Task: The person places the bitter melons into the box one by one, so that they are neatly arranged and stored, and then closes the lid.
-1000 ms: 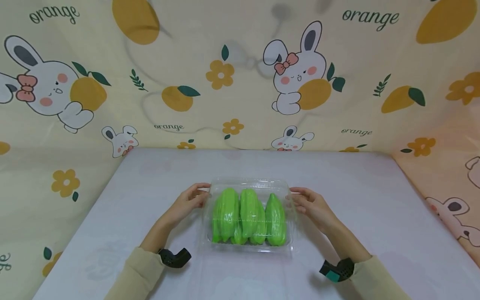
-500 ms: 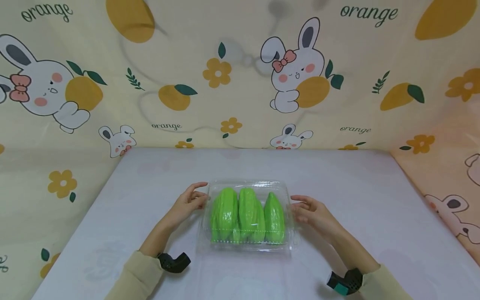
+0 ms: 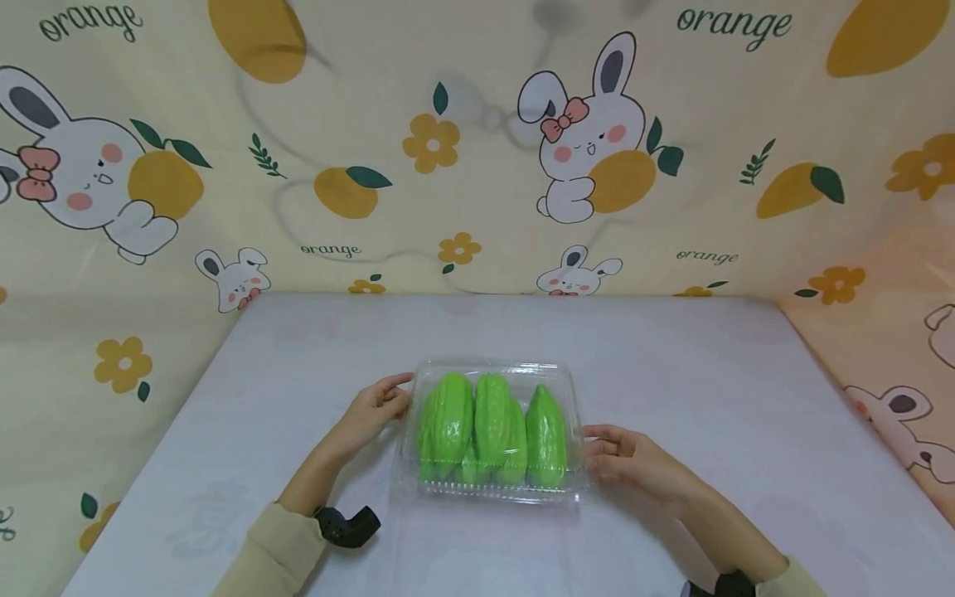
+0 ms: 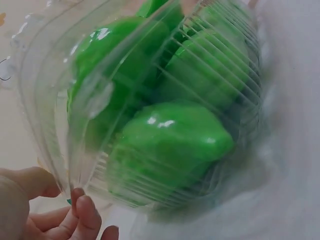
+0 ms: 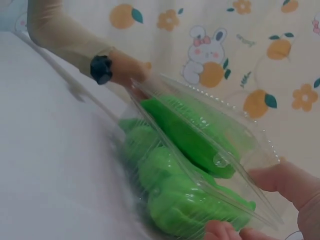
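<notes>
A clear plastic clamshell box (image 3: 515,365) lies on the white table with its lid down. Through the plastic show several bright green, ridged, pointed gourd-like pieces (image 3: 547,439); their exact kind is unclear. My left hand (image 3: 376,410) pinches the box's rim on the left side, the thumb (image 4: 37,182) and curled fingers (image 4: 86,220) meeting at the edge. At the right side, lower down, my right hand (image 3: 637,464) has its thumb (image 5: 282,180) on the lid's rim and its fingers (image 5: 222,230) beneath, with the edge between them. Some fingertips are hidden behind the plastic.
The white table (image 3: 671,356) stretches out around the box. A cream cloth (image 3: 485,166) printed with rabbits and oranges hangs behind and at both sides. Dark wrist devices (image 3: 348,526) sit at both cuffs.
My right hand has slid along the box's right side towards me, from near the far corner to lower down. The left hand stays at the left side, its index finger slightly lower.
</notes>
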Motion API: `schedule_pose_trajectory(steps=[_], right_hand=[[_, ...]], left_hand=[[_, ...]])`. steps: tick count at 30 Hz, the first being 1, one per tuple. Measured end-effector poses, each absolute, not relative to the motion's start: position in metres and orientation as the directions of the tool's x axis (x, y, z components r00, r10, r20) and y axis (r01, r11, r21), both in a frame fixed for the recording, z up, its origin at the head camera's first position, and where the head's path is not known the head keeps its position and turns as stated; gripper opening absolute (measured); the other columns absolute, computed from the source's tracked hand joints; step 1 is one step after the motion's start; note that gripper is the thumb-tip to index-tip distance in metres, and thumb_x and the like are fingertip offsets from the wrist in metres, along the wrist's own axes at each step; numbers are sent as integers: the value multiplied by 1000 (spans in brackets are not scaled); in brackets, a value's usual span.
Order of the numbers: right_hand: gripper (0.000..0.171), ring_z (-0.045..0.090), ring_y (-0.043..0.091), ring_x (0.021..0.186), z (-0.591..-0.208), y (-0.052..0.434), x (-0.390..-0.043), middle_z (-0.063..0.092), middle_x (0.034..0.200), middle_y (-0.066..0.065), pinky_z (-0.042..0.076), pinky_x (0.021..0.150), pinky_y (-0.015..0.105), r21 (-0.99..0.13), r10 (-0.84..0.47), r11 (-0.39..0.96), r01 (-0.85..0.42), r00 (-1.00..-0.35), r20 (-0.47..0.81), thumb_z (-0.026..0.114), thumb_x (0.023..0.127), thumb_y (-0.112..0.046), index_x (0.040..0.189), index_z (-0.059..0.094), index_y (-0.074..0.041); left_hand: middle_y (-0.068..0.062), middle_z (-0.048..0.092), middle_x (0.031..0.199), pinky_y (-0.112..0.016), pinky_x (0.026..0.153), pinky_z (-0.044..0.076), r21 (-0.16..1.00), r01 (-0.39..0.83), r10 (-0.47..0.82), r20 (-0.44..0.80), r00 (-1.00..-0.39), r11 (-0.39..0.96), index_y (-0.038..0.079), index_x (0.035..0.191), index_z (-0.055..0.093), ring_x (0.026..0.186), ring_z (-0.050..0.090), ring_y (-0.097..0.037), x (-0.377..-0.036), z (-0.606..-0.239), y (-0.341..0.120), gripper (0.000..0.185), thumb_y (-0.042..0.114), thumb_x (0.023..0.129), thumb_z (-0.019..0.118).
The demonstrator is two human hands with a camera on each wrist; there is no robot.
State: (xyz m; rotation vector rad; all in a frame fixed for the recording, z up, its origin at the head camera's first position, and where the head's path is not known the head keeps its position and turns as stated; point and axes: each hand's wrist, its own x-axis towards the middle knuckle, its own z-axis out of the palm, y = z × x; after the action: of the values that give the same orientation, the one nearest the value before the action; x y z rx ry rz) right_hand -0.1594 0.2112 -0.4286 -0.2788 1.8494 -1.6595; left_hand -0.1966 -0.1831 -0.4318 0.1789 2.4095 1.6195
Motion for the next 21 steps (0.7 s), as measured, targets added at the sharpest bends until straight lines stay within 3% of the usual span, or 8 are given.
schedule_pose_trajectory(steps=[4,8,13,21], right_hand=[[76,63,6,97,-428,211,-151,61,110,-5,53,85,23,-954,-605,167,249,-738,-299,61,88,-9,144,17,15],[78,62,7,97,-427,208,-142,56,112,1,54,85,24,-965,-625,139,225,-736,-261,63,85,-6,143,15,14],[75,61,2,91,-426,201,-133,51,114,6,55,80,20,-975,-553,144,170,-803,-222,60,84,-2,143,18,16],[65,61,5,89,-419,194,-132,52,121,25,57,78,23,-953,-361,254,167,-897,-254,57,82,-6,137,32,17]], left_hand=[[-20,63,101,-19,79,51,924,-15,235,-113,-965,381,-6,143,37,85,59,-7,-197,-433,-181,49,12,99,47],[-19,62,100,-21,81,51,919,-3,222,-98,-970,393,-6,142,39,90,63,-14,-197,-435,-178,47,12,99,46],[-20,62,101,-21,80,51,912,6,174,-72,-982,410,-7,139,43,95,66,-20,-195,-433,-173,44,11,98,47],[-19,64,93,-15,69,47,932,-15,58,-39,-998,362,-8,133,50,77,62,-8,-204,-436,-157,39,6,97,50]])
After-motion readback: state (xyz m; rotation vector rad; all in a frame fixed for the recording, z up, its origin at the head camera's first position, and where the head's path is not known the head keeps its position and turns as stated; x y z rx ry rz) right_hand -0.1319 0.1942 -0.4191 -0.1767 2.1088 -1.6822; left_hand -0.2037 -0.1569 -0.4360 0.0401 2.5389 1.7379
